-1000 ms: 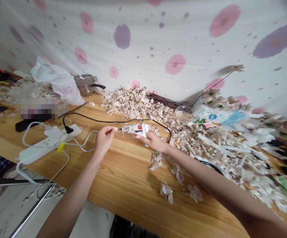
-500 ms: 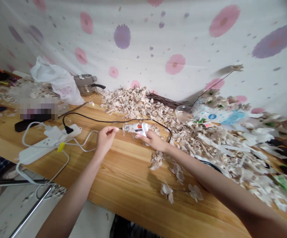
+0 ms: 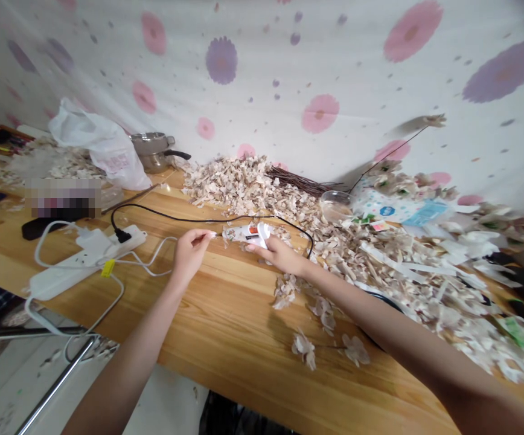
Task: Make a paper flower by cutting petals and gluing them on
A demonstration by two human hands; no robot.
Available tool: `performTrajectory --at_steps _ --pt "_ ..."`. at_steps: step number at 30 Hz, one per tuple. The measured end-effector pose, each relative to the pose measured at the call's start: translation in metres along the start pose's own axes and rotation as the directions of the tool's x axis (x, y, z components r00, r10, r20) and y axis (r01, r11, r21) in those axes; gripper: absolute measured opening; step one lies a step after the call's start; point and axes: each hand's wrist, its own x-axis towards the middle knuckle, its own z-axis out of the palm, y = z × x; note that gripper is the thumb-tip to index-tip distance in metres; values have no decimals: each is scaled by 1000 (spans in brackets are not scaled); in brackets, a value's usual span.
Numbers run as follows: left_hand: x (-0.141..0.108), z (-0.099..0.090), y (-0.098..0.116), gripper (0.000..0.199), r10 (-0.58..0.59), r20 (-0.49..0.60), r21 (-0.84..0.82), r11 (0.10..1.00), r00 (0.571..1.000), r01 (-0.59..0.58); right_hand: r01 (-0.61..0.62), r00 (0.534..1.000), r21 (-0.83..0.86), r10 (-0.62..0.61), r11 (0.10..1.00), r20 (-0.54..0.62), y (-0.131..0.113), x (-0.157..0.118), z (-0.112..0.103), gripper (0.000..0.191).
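Observation:
My right hand point(image 3: 282, 254) is wrapped around a white glue gun point(image 3: 246, 232) with an orange and dark label. It lies nearly level, its front end toward my left hand. The fingers of my left hand point(image 3: 192, 251) are pinched together just left of that end, with a small gap between. Something small and pale shows at the fingertips, too small to name. Loose beige petals point(image 3: 284, 290) lie below my right wrist. Nearer the table's front, two pale fabric-like blossoms point(image 3: 304, 349) are joined by a thin stem.
A white power strip point(image 3: 69, 275) with a black plug and white cables sits at left. A black cord point(image 3: 198, 219) loops across the wooden table point(image 3: 226, 326). Behind are a petal heap point(image 3: 230, 181), brown stems point(image 3: 300, 183), a clear bowl point(image 3: 335, 205), a metal pot point(image 3: 153, 151) and a plastic bag point(image 3: 103, 145).
My left hand has drawn back very slightly left from the glue gun's front end. The view has shifted a little; my right hand keeps its hold.

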Motion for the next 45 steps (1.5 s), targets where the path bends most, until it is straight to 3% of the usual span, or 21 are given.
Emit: performTrajectory --at_steps 20,27,34,39,45 --pt "-1 -5 6 15 -75 -36 -69 995 997 72 -19 998 -9 18 1000 -66 0 3 2 51" --pt "2 -20 10 27 -80 -232 -164 986 969 42 -14 993 75 23 997 -119 -3 19 7 46" --pt "11 -32 1 37 -59 -519 -178 983 853 -40 37 997 98 -31 994 -64 -8 66 40 27" --pt "11 -30 -1 36 -69 -536 -212 976 842 -56 20 999 -30 -21 999 -43 -15 91 53 24" --pt "10 -29 -1 34 -71 -518 -211 976 852 -47 -11 1000 -170 11 985 1 -27 99 43 21"
